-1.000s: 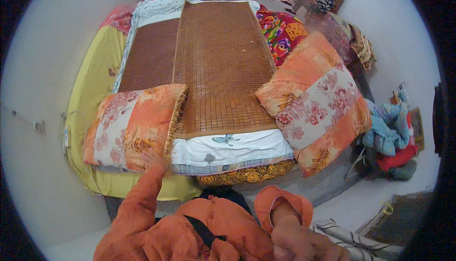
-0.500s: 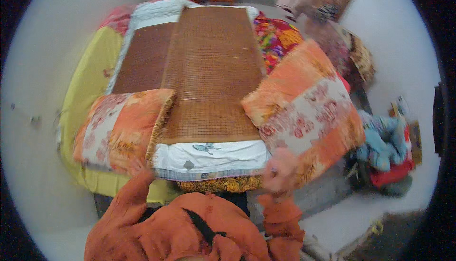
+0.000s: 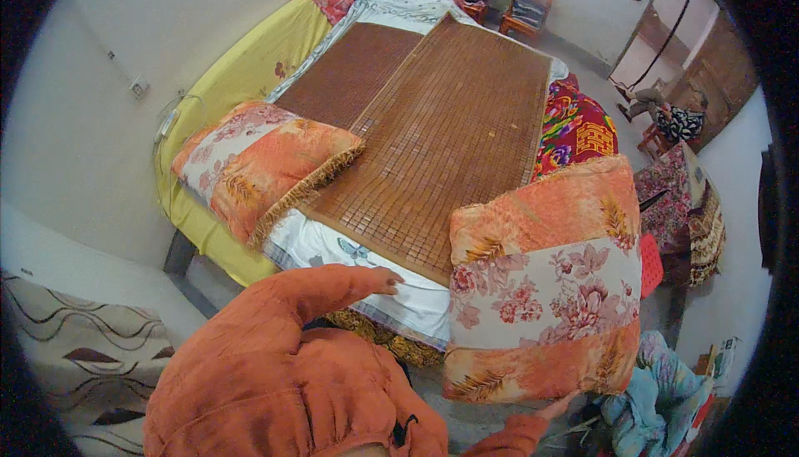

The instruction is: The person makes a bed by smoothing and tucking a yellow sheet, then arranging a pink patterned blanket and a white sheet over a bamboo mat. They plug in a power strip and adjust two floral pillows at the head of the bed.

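An orange and white floral pillow (image 3: 545,290) hangs tilted at the bed's right front side. My right hand (image 3: 562,405) is closed on its lower edge near the right corner, fingertips partly hidden by the cloth. Apart from the pillow, my left hand (image 3: 388,281) reaches across above the white sheet (image 3: 420,300). It holds nothing that I can see, and its fingers look loosely apart. A matching fringed pillow (image 3: 262,166) lies on the left front of the bed, partly over the brown tile mat (image 3: 449,124).
A yellow cover (image 3: 250,66) runs along the left wall. A red floral quilt (image 3: 574,128) hangs beyond the mat. Chairs with folded clothes (image 3: 524,9) stand at the far wall. A person (image 3: 682,122) sits by the door. Blue cloth (image 3: 657,390) is piled at the right.
My view has turned right. My left hand has left the left pillow and moved right over the sheet. The right pillow has shifted nearer and stands more upright, my right hand at its lower edge.
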Demonstrator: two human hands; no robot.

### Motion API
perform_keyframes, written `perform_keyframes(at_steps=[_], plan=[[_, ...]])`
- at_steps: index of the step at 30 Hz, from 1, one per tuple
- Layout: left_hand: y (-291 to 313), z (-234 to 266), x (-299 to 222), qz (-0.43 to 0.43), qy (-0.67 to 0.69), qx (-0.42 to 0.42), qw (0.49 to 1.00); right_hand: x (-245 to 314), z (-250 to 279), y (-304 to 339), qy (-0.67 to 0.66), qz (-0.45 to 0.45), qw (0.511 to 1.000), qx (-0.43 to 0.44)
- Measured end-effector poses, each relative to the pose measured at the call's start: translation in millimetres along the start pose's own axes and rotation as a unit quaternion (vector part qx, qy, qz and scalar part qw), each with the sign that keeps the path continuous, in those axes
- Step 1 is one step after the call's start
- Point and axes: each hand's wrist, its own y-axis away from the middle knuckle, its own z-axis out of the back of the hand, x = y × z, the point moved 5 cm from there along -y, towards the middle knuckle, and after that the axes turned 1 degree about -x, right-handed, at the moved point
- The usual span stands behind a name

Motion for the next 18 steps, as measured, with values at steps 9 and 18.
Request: perform_keyframes(at_steps=[9,18], plan=[[-64,-70,-82,0.0,0.114,-0.018,0.993,39,-36,-3,-0.171,-0.151,0.966,0.121],[-76,-100,-121,0.185,0.622,0.047,0.76,142,-99,130,-0.04,0.078,0.993,0.075]])
